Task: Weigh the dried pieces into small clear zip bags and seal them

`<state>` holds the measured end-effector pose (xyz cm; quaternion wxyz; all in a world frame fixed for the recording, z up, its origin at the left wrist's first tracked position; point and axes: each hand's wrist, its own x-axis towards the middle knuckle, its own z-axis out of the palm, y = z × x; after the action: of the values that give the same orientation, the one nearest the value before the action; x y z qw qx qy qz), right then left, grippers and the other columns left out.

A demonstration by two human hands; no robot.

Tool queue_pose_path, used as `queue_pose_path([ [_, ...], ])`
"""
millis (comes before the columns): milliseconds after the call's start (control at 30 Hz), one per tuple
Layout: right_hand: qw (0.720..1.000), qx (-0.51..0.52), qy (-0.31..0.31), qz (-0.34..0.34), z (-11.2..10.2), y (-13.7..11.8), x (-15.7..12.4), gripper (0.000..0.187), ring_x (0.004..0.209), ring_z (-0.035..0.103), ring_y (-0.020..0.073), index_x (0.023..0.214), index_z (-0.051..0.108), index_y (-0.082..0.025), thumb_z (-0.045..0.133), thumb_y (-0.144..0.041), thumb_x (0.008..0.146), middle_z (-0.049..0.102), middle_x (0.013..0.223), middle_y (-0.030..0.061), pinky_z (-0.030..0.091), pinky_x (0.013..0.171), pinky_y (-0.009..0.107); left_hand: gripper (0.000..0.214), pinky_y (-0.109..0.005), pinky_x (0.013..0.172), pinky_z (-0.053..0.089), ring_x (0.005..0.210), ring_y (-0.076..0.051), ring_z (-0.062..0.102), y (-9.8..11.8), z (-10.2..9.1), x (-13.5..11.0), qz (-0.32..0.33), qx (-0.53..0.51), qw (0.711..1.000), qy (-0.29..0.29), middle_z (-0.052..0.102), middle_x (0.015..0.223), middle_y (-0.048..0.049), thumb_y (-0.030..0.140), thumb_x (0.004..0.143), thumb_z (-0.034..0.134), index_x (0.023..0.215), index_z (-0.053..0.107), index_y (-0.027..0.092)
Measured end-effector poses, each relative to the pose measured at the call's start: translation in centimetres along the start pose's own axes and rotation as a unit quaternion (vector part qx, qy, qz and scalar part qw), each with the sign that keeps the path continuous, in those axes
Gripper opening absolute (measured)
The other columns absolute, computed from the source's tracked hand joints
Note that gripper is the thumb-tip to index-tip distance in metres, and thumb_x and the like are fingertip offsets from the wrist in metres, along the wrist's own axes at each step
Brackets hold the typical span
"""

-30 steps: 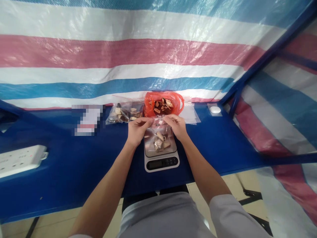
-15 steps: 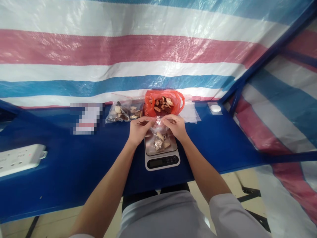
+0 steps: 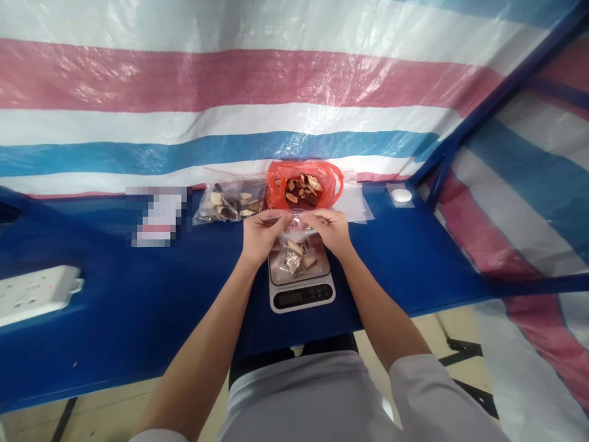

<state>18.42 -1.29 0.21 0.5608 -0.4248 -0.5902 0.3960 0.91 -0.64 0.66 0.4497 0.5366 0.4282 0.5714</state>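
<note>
Through the head camera, the left hand (image 3: 263, 237) and right hand (image 3: 329, 231) are both curled nearly closed, pinching the top of a clear bag (image 3: 294, 253) whose lower part lies on the scale (image 3: 301, 298). Pale pieces (image 3: 294, 258) show inside (the fingers hide its mouth, so I can't tell if it's sealed). The scale's readout is too small to read. Along the worktop's (image 3: 138, 301) far edge sit a red bag (image 3: 304, 189) and a zip bag (image 3: 227, 205), both holding brown pieces. A pixelated patch (image 3: 157, 216) hides whatever lies beside them, and a power strip (image 3: 32, 293) is cut off at the left.
</note>
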Motion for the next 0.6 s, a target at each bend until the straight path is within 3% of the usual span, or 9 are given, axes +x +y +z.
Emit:
queue_pose_path([
  [300,1.000,0.022,-0.010,-0.003,-0.51,-0.41,0.06,0.025,0.072,0.073,0.0187,0.081,0.078,-0.021,0.073,-0.045,0.081,0.078,0.076,0.0014,0.059,0.074,0.032,0.024,-0.027,0.066,0.057,0.063,-0.016,0.069,0.01,-0.17,-0.20,0.037,0.012,0.999,-0.018,0.077,0.072,-0.0049,0.040,0.072,0.084,0.078,0.081,0.017],
  [600,1.000,0.005,0.012,-0.012,-0.20,-0.04,-0.06,0.030,0.065,0.070,0.0177,0.075,0.076,-0.021,0.075,-0.050,0.078,0.076,0.071,0.0014,0.059,0.066,0.032,0.030,-0.031,0.071,0.058,0.066,-0.018,0.070,0.25,0.17,-0.07,0.022,0.024,0.999,-0.027,0.077,0.073,-0.0051,0.045,0.070,0.084,0.080,0.081,0.016],
])
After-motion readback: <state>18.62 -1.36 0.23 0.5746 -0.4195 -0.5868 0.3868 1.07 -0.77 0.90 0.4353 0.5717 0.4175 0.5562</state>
